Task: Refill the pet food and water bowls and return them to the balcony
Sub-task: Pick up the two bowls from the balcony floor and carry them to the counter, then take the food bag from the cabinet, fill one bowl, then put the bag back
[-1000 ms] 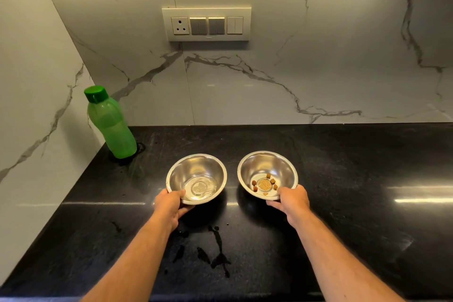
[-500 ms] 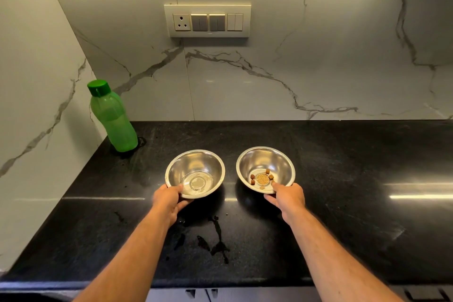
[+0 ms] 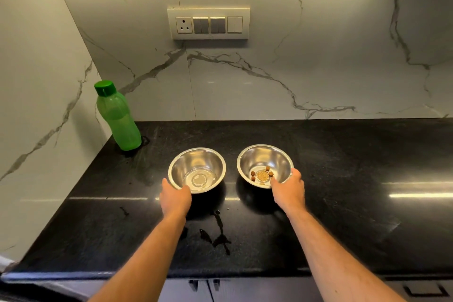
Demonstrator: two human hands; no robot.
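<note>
I see my left hand (image 3: 175, 197) grasping the near rim of the water bowl (image 3: 196, 169) and my right hand (image 3: 289, 191) grasping the food bowl (image 3: 265, 165), both side by side on the black counter (image 3: 343, 179), a green bottle (image 3: 117, 117) standing back left.

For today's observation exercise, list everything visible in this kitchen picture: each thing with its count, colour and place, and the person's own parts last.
Water bowl: one, steel, left on counter, a little water.
Food bowl: one, steel, right on counter.
Kibble pieces: a few, brown, in food bowl.
Bottle: one, green, capped, back left corner.
Counter: one, black, glossy.
Spill: dark wet patch, counter front.
Switch panel: one, white and grey, on wall.
Wall: white marble, grey veins.
Left hand: grips water bowl rim.
Right hand: grips food bowl rim.
</note>
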